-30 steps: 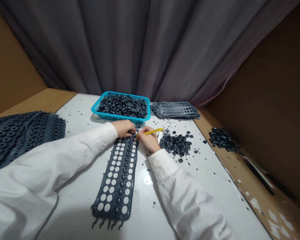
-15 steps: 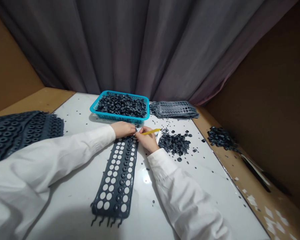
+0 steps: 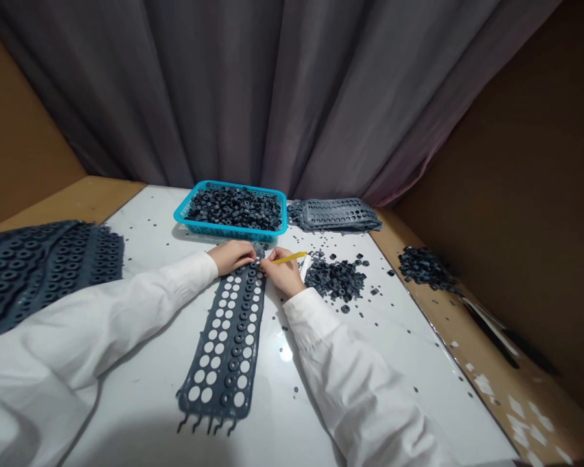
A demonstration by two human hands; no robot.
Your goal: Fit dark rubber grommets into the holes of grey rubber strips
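A long dark grey rubber strip [image 3: 226,340] full of round holes lies on the white table [image 3: 409,350], some holes still filled with small rings. My left hand [image 3: 232,255] presses down on the strip's far end with curled fingers. My right hand [image 3: 283,271] pinches a thin yellow tool [image 3: 290,258] whose tip meets the strip's far right corner beside my left fingers. Both arms wear white sleeves.
A blue basket [image 3: 185,209] heaped with dark rings stands behind my hands. Loose rings [image 3: 335,279] are piled right of my right hand, another pile [image 3: 425,267] on the wooden edge. Stacked perforated strips lie at far left [image 3: 39,266] and behind [image 3: 338,215]. Dark tools [image 3: 491,331] rest at right.
Hands stay at the strip's far end; the yellow tool's tip has shifted slightly along it. The view has drifted a little, nothing else moved.
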